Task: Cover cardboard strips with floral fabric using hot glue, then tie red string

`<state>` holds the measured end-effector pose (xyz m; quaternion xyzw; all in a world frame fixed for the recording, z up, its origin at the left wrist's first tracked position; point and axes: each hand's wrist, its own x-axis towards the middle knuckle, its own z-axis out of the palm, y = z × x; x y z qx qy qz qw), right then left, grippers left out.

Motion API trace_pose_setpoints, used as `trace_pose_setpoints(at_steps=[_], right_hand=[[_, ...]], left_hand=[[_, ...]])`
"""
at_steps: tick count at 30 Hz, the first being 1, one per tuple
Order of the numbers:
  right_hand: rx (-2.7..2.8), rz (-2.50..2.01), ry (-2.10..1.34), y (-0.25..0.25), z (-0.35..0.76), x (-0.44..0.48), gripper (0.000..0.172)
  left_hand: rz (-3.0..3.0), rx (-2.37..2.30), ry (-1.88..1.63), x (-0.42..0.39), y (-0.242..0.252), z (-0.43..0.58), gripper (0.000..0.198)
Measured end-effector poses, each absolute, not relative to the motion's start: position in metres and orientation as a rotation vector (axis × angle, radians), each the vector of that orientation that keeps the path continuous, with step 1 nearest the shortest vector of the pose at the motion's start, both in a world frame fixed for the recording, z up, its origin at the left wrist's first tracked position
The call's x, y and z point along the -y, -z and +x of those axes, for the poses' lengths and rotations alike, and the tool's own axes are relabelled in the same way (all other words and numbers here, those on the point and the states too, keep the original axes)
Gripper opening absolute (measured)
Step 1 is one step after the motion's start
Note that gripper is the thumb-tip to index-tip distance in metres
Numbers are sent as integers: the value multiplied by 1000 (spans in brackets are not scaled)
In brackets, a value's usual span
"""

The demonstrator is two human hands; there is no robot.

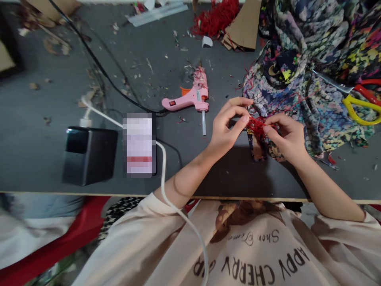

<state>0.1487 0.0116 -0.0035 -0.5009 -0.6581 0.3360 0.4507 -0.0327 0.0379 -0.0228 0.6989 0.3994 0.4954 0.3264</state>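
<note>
Between my two hands is a small tangle of red thread (256, 124). My left hand (228, 124) pinches its left end with thumb and forefinger, the other fingers bent loosely above. From the other side my right hand (286, 133) pinches the thread the same way. Loose red strands trail up to the right across the floral cloth (315, 119), which lies bunched under and beyond my hands. A narrow piece with a dark patterned edge (255, 147) shows just below the thread; its kind is unclear.
A pink glue gun (190, 95) lies left of my hands, its black cord (101, 67) running up left. Scissors (358, 105) rest on the cloth at right. Farther left are a phone (139, 145) and a black power bank (91, 155). Red thread (214, 20) and cardboard (245, 26) lie behind.
</note>
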Motion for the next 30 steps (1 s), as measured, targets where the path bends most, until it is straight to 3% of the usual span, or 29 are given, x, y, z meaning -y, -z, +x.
trace_pose_setpoints(at_steps=[11, 14, 30], right_hand=[[1612, -1245, -920, 0, 148, -10, 13], [1613, -1214, -901, 0, 147, -11, 5], [1637, -1231, -897, 3, 147, -12, 8]], left_hand=[[1874, -925, -1275, -35, 21, -32, 18], [1908, -922, -1272, -34, 21, -32, 20], [2017, -977, -1269, -35, 23, -34, 23]])
